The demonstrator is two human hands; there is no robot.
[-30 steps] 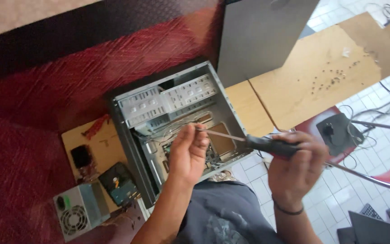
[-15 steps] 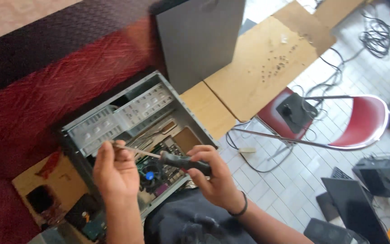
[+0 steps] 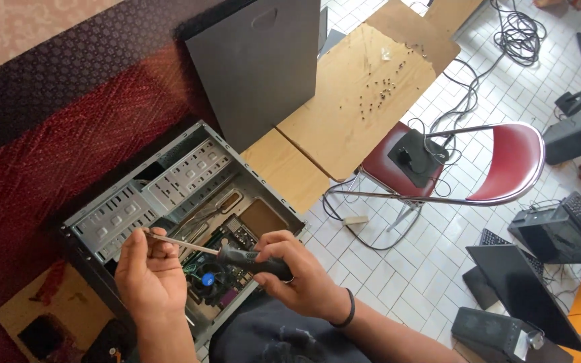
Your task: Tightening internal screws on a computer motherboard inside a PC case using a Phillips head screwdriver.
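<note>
One open grey metal computer case lies on its side on the red patterned carpet below you. Your right hand grips one black-handled screwdriver; your left hand pinches its tip, seemingly seating something there. Next, steady aim into the case.

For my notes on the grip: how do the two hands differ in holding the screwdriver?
The right hand wraps the dark handle of the screwdriver; the left hand pinches the thin metal shaft near the tip. The right wrist wears a black band; the left wrist is bare. Both are above the open computer case.
</note>
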